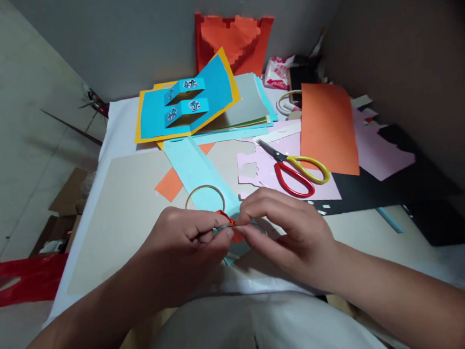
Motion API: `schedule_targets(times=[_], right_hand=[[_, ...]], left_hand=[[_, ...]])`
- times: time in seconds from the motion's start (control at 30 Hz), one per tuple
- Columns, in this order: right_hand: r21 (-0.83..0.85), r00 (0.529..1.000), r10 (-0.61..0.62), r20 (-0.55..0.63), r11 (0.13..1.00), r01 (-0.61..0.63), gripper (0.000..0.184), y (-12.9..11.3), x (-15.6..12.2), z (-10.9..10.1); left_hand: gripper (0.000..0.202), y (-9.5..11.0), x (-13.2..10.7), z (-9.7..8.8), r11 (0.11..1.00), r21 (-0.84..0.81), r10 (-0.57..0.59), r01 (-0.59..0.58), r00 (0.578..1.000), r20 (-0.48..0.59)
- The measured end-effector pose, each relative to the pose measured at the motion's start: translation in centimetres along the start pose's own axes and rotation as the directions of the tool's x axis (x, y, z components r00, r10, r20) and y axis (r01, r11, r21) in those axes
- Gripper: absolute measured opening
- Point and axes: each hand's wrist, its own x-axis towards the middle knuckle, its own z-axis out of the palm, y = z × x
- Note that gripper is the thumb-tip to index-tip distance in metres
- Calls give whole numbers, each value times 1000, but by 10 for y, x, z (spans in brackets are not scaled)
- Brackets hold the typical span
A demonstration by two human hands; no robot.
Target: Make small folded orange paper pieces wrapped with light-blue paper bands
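My left hand (193, 235) and my right hand (289, 224) meet near the table's front edge. Between their fingertips is a small folded paper piece (231, 222), orange-red with some light blue. The left thumb and forefinger pinch one side of it; the right thumb and forefinger pinch the other. Fingers cover much of the piece, so its full shape is hidden. Just beyond the hands, a thin yellowish ring (204, 186), perhaps a tape roll, lies by a long light-blue paper strip (197, 164). Scissors (282, 157) with one red and one yellow handle lie beyond the right hand.
A blue and yellow pop-up card (152, 116) rests on stacked paper at the back. Behind it, a red card (265, 36) leans against the wall. Orange paper (328, 128), cut pink paper (381, 153) and black paper (420, 174) lie to the right. A red bag (26, 282) is at left.
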Motion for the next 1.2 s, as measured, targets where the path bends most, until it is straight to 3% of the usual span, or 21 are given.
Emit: schedule_targets(times=[0.23, 0.4, 0.53, 0.83, 1.03, 1.2], right_hand=[[35, 996, 79, 43, 996, -81, 11, 1, -1, 2], [3, 995, 92, -27, 996, -92, 9, 1, -3, 4], [-5, 997, 41, -70, 999, -41, 10, 1, -4, 5], [-121, 993, -116, 14, 986, 117, 11, 2, -4, 3], [-44, 1000, 1, 13, 999, 0, 8, 1, -6, 8], [0, 1000, 22, -10, 1000, -22, 9, 1, -7, 9]], left_hand=[[20, -3, -3, 0, 994, -91, -52, 55, 998, 34], [22, -3, -2, -2, 990, -86, -107, 110, 994, 38], [22, 2, 0, -3, 993, -44, -112, 112, 994, 6], [24, -5, -1, 2, 997, 2, -82, 83, 995, -49], [26, -4, 0, 2, 995, 30, -92, 94, 994, -61], [27, 0, 0, 2, 986, 18, -162, 165, 981, -106]])
